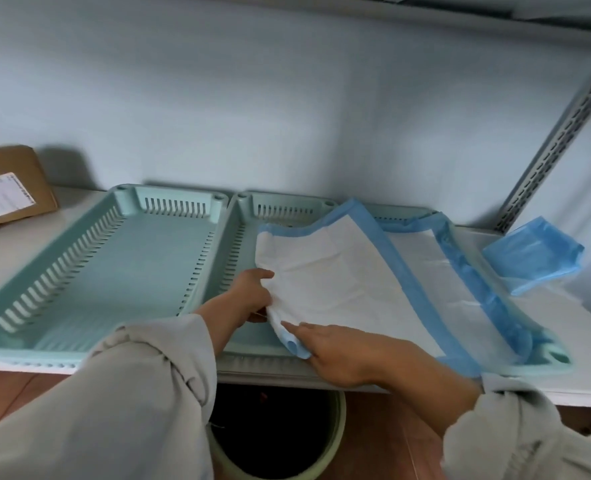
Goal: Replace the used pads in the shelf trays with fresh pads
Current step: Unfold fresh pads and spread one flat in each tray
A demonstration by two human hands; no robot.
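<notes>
Three pale green slotted trays stand side by side on the white shelf. The left tray holds no pad. Over the middle tray a white pad with a blue border is partly lifted. My left hand grips its near left edge. My right hand pinches the folded near corner. The pad's right side overlaps the right tray, where another blue-edged pad lies.
A folded blue pad rests on the shelf at the right. A cardboard box sits at the far left. Below the shelf edge stands a green bin with a dark inside. A slotted metal upright rises at right.
</notes>
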